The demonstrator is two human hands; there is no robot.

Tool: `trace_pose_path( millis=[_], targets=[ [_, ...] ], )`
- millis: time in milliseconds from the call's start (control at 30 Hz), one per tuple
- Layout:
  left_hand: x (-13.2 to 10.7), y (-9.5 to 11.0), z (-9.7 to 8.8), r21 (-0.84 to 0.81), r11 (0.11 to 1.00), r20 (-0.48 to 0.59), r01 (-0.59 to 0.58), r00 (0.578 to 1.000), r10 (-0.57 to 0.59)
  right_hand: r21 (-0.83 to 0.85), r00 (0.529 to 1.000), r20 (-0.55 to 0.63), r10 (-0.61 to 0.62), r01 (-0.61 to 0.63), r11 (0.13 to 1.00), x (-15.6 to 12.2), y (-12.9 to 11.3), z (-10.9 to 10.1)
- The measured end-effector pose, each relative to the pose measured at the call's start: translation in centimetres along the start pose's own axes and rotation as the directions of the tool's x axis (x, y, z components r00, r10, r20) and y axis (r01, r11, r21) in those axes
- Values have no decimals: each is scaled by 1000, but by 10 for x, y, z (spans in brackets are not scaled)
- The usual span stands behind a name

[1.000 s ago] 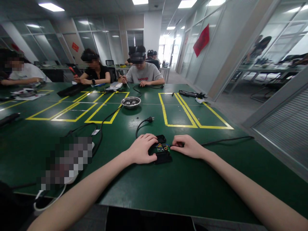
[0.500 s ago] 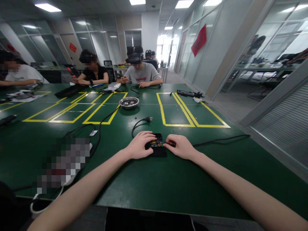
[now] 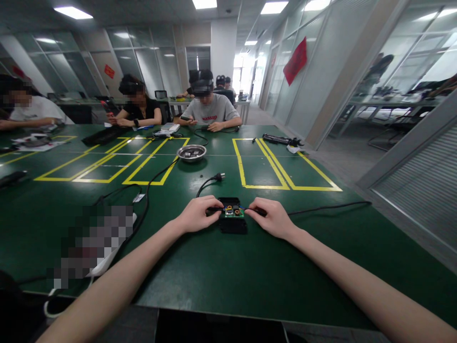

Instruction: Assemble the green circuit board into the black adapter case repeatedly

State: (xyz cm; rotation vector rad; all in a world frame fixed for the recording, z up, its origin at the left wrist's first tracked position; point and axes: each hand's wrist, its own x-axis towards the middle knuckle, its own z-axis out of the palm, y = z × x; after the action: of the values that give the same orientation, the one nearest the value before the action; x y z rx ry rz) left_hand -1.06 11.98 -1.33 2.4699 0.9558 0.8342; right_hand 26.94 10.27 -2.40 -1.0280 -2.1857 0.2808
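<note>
Between both hands, near worktop (image 3: 228, 286) centre, I see the circuit board (image 3: 233, 212) on its black case (image 3: 233, 226). L hand (image 3: 195, 215) pinches the cable stub (image 3: 213, 208) at board's left end, R hand (image 3: 272, 220) pinches the cable (image 3: 321, 207) at right end. Long axis runs left-right; both hands equally near.

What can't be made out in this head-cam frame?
Head view: the parts on the circuit board are too small to identify.
Head view: the left hand and right hand cover the board's ends, so their grip is hidden.
Head view: the right hand hides where the black cable ends.
Head view: the metal bowl holds contents too small to tell.
Head view: a pixelated patch blurs whatever lies there.
</note>
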Motion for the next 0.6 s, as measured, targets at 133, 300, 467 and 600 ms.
trace_pose_path(
  millis=[133, 300, 467, 600],
  targets=[
    [-3, 10, -7, -64, 998, 96, -27, 995, 33, 140, 989, 142, -51, 31, 990, -3, -7, -7],
    [-7, 17, -6, -100, 995, 174, 7, 985, 10, 121, 971, 237, -35, 6, 993, -4, -7, -5],
    [-5, 11, -3, -21, 998, 141, 58, 988, -55, 29, 981, 194, -7, 1, 1000, -2, -1, -1],
    [-4, 9, -5, 74, 996, 131, 48, 990, -58, 52, 975, 212, -68, 58, 997, -1, 0, -4]
  ],
)
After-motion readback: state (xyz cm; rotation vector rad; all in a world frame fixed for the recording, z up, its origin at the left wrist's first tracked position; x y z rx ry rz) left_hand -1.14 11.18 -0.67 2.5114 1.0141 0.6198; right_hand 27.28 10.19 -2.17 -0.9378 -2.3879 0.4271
